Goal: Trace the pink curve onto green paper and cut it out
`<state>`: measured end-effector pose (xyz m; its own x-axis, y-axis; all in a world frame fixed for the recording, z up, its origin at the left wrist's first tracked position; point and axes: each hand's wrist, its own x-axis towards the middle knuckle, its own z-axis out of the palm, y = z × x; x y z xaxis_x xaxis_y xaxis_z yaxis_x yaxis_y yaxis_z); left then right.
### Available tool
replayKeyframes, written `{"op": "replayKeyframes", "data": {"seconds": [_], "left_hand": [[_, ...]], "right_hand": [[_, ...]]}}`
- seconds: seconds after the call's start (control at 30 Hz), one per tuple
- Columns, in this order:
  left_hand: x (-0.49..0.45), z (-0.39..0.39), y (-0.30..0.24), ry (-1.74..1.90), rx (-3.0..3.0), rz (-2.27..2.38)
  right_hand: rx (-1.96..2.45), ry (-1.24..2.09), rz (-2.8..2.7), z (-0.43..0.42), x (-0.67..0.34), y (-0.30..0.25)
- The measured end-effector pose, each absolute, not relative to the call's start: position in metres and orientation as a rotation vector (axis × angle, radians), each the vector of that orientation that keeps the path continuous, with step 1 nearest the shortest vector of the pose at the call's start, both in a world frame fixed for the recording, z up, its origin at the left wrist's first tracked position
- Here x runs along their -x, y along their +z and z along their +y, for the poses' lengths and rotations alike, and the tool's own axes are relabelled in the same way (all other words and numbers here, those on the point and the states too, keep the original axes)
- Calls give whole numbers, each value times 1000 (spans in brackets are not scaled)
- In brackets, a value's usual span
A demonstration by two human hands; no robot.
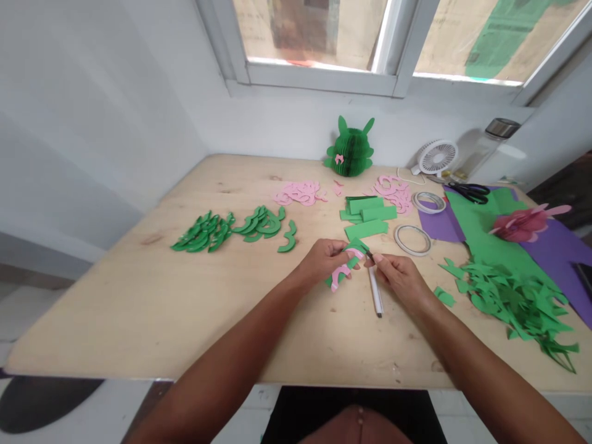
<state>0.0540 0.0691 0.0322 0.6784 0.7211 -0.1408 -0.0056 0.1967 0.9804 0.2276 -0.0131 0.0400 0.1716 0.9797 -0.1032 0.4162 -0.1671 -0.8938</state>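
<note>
Near the middle of the table, my left hand (328, 259) is closed on a scalloped paper cutout (341, 270), with pink pieces lying over green paper. My right hand (398, 272) is at its right edge, thumb and fingers pinched together. Something small and dark shows at those fingertips, too little of it to name. Just below them, a slim white stick with a dark end (376, 296) points toward me; its upper end is hidden by the fingers. Green paper strips (367, 230) lie just beyond both hands.
Left of my hands are piles of curved green cutouts (263, 223); pink cutouts (300, 193) lie farther back. Tape rolls (413, 253), black scissors (469, 192) and green scraps (513, 299) are to the right. A green paper figure (350, 151), small fan (437, 157) and bottle (481, 151) stand behind.
</note>
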Motion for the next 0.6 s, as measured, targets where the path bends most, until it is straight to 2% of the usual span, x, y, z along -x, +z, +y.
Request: {"op": "replayKeyframes", "data": {"seconds": [0.6], "left_hand": [[-53, 69, 34, 562, -1298, 681]], "right_hand": [[1714, 952, -1337, -13, -227, 42]]}}
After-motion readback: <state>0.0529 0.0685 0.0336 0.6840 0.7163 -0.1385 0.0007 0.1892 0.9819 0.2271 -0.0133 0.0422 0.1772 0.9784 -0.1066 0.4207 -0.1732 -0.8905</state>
